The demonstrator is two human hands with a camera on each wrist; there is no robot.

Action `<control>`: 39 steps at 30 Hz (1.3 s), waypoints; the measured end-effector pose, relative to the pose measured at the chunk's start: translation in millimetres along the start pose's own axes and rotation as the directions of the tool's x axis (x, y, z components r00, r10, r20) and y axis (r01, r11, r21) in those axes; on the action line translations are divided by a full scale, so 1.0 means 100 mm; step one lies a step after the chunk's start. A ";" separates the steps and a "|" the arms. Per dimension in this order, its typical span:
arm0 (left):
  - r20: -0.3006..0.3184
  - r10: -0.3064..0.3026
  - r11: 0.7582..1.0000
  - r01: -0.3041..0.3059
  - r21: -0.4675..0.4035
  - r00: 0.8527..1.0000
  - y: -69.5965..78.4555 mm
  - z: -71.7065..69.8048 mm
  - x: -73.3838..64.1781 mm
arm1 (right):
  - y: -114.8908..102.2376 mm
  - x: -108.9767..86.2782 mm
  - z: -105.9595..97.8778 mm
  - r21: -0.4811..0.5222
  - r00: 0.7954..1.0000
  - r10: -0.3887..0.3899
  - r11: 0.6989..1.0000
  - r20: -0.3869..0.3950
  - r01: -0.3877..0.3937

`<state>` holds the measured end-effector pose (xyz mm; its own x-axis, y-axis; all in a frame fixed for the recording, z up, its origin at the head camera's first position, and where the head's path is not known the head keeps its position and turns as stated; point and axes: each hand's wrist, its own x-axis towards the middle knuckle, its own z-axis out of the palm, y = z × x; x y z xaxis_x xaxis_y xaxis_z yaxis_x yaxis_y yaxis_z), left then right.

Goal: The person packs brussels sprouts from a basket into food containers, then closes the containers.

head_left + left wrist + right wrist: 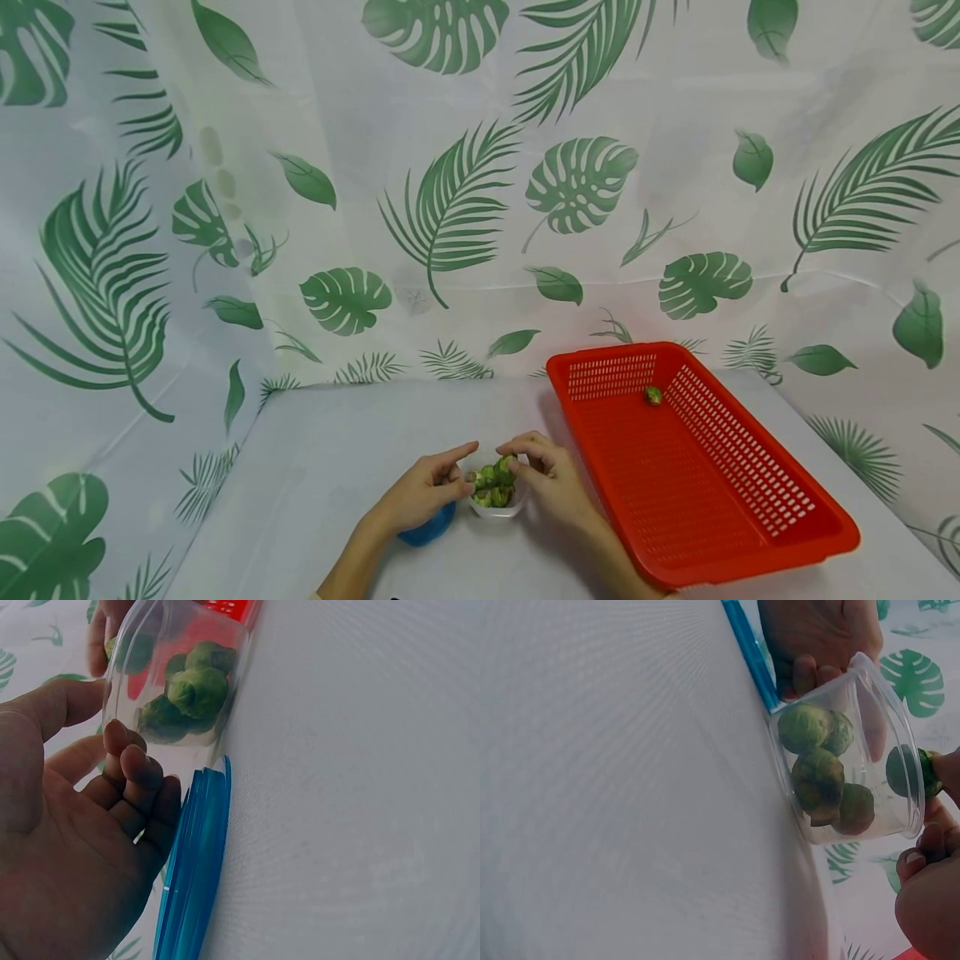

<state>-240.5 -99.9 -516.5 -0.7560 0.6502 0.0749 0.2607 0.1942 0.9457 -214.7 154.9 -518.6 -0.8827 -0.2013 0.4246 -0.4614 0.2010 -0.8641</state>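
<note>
The right hand's grip (546,477) pinches a Brussels sprout (901,772) at the open rim of a clear container (495,512), which stands on the white worktop (330,467) with several other sprouts (819,780) piled inside. The left hand's grip (429,486) grasps nothing, its fingers loosely bent at the container's opposite side, above a blue lid (427,531) just beside the container, though whether they touch the rim I cannot tell. To the right stands a red perforated basket (660,492) with a single sprout (653,395) near its far end, before a leaf-printed curtain (480,350).
</note>
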 end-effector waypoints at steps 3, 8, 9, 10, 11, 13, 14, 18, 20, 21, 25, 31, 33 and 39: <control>-0.001 -0.001 1.000 0.001 -0.003 1.000 0.01 0.00 0.00 | 0.01 -0.01 0.01 0.012 1.000 0.019 1.000 0.014 -0.019; -0.008 -0.018 1.000 0.018 0.003 1.000 0.01 0.01 0.00 | 0.00 -0.02 0.01 -0.012 0.998 0.059 0.998 0.016 -0.059; -0.009 -0.020 1.000 0.020 0.003 1.000 0.00 0.01 0.00 | 0.01 -0.02 0.01 -0.024 0.998 0.066 0.998 0.012 -0.066; -0.011 -0.023 1.000 0.023 0.004 1.000 0.00 0.01 0.01 | 0.01 -0.02 0.01 -0.036 0.997 0.073 0.997 0.009 -0.073; -0.011 -0.025 1.000 0.025 0.004 1.000 0.00 0.01 0.01 | 0.01 -0.02 0.01 -0.049 0.997 0.082 0.995 0.005 -0.082; -0.010 -0.025 1.000 0.025 0.002 1.000 0.00 0.01 0.01 | 0.02 -0.02 0.02 -0.072 0.997 0.082 0.994 -0.003 -0.082; -0.008 -0.023 1.000 0.023 0.001 1.000 0.00 0.01 0.01 | 0.02 -0.02 0.02 -0.078 0.997 0.079 0.994 -0.007 -0.080; -0.004 -0.016 1.000 0.016 -0.003 1.000 -0.01 0.01 0.01 | 0.03 -0.03 0.03 -0.107 0.998 0.061 0.992 -0.014 -0.062; -0.003 -0.009 1.000 0.009 -0.005 1.000 -0.02 0.01 0.01 | 0.03 -0.03 0.03 -0.125 0.999 0.052 0.991 -0.014 -0.053; -0.003 -0.007 1.000 0.007 -0.006 1.000 -0.02 0.01 0.01 | 0.02 -0.03 0.04 -0.132 0.999 0.052 0.990 -0.013 -0.053; -0.004 0.001 1.000 -0.001 -0.010 1.000 -0.01 0.00 0.01 | 0.02 -0.03 0.04 -0.149 0.998 0.062 0.987 -0.016 -0.064; -0.004 0.000 1.000 0.000 -0.013 1.000 0.00 0.00 0.00 | 0.03 -0.04 0.05 -0.162 0.998 0.050 0.985 -0.037 -0.056; -0.003 -0.001 1.000 0.001 -0.015 1.000 0.00 0.01 0.00 | 0.03 -0.04 0.05 -0.164 0.998 0.040 0.985 -0.044 -0.046; -0.006 -0.005 1.000 0.005 -0.012 1.000 0.00 0.00 0.00 | 0.05 -0.04 0.05 -0.174 0.999 0.004 0.985 -0.049 -0.013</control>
<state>-240.1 -99.6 -516.4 -0.7610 0.6448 0.0720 0.2498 0.1887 0.9497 -213.1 152.3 -525.9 -0.8879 -0.1529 0.4338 -0.4586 0.3669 -0.8094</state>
